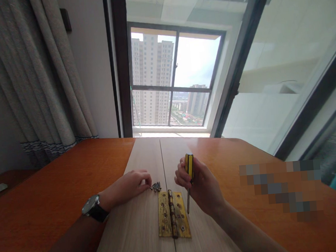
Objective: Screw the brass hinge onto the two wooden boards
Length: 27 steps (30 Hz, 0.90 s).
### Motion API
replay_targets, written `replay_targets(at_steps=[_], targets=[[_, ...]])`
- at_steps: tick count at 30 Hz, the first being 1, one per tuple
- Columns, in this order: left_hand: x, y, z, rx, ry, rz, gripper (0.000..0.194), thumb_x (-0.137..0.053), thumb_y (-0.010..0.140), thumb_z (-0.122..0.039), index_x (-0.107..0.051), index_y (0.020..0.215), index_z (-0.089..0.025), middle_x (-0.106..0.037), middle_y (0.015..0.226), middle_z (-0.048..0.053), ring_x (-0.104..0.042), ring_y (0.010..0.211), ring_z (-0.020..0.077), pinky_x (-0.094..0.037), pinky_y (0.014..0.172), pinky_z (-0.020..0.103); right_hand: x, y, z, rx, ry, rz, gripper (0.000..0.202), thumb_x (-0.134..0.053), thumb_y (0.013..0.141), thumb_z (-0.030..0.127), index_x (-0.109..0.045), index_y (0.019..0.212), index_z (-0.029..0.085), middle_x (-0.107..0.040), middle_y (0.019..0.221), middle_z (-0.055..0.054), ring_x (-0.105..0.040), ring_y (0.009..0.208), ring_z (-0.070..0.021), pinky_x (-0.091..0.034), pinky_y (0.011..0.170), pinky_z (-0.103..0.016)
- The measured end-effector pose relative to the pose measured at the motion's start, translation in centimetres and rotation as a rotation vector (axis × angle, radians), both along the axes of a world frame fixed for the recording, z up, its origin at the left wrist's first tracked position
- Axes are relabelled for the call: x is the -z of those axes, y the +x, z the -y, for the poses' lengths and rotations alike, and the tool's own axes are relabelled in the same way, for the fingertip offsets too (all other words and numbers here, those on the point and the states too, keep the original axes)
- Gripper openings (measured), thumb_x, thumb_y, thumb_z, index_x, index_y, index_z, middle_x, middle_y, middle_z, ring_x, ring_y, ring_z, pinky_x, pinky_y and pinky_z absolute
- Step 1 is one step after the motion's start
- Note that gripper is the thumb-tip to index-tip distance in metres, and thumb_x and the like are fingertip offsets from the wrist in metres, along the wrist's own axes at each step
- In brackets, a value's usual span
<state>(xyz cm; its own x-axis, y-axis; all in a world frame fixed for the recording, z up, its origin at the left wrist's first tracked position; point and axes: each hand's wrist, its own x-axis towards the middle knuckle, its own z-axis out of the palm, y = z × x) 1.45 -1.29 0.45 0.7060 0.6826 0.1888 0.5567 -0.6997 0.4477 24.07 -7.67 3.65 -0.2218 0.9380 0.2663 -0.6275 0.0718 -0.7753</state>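
- The left hand (137, 181) was curled at the near edge of a small pile of screws (156, 187); whether its fingertips had pinched one, I could not tell.
- The right hand (200, 183) was grasping a screwdriver (190, 167) by its yellow-and-black handle, with the metal shaft slanting down and its tip just beside the right edge of the hinge.
- The brass-coloured hinge (165, 215), marked with dark stains, lay opened flat between the forearms, its barrel along the seam where the left board (135, 225) met the right board (205, 235).
- A cross-slotted screw head showed in the lowest hole of the hinge's right leaf.
- The screws lay loose on the left board, just beyond the hinge's upper left corner.
- Both boards, pale and wood-grained, rested on the orange-brown desk (73, 176).
- A watch (94, 208) with a dark strap was on the left wrist.
- Beyond the desk stood a window (178, 74) that looked out on tall buildings, and a grey curtain (36, 74) hung to the left.
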Motion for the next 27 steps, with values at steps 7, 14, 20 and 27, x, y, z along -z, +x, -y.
replay_targets(at_steps=[7,14,20,27], targets=[[-0.09,0.16,0.09,-0.018,0.006,-0.01,0.015,-0.051,0.09,-0.022,-0.065,0.085,-0.018,-0.066,0.09,0.004,-0.06,0.077,0.0154,-0.045,0.069,0.024,-0.11,-0.04,0.03,-0.01,-0.006,-0.004,0.027,-0.061,0.087,0.042,-0.063,0.076,0.018,-0.041,0.055,0.005,-0.026,0.047,-0.0085,-0.028,0.05,-0.024],[-0.1,0.57,0.21,-0.059,0.032,-0.034,0.015,-0.051,0.088,-0.019,-0.065,0.084,-0.018,-0.067,0.089,0.003,-0.061,0.078,0.0163,-0.045,0.069,0.024,-0.07,-0.01,0.01,-0.001,0.004,0.008,0.027,-0.06,0.088,0.043,-0.061,0.076,0.018,-0.04,0.055,0.005,-0.026,0.047,-0.0087,-0.028,0.05,-0.024],[-0.05,0.76,0.38,-0.082,0.037,-0.042,0.015,-0.051,0.088,-0.019,-0.065,0.085,-0.019,-0.068,0.093,0.004,-0.062,0.082,0.0173,-0.046,0.073,0.024,0.02,0.03,0.01,0.001,0.002,0.008,0.027,-0.06,0.087,0.043,-0.061,0.077,0.018,-0.04,0.055,0.005,-0.027,0.047,-0.0088,-0.028,0.05,-0.024],[0.22,0.83,0.28,-0.094,0.037,-0.033,0.013,-0.052,0.088,-0.019,-0.064,0.085,-0.019,-0.068,0.094,0.003,-0.063,0.085,0.0176,-0.046,0.075,0.024,0.04,0.05,-0.13,-0.005,-0.003,0.003,0.027,-0.059,0.088,0.042,-0.062,0.077,0.018,-0.041,0.055,0.005,-0.027,0.047,-0.0083,-0.027,0.051,-0.024]])
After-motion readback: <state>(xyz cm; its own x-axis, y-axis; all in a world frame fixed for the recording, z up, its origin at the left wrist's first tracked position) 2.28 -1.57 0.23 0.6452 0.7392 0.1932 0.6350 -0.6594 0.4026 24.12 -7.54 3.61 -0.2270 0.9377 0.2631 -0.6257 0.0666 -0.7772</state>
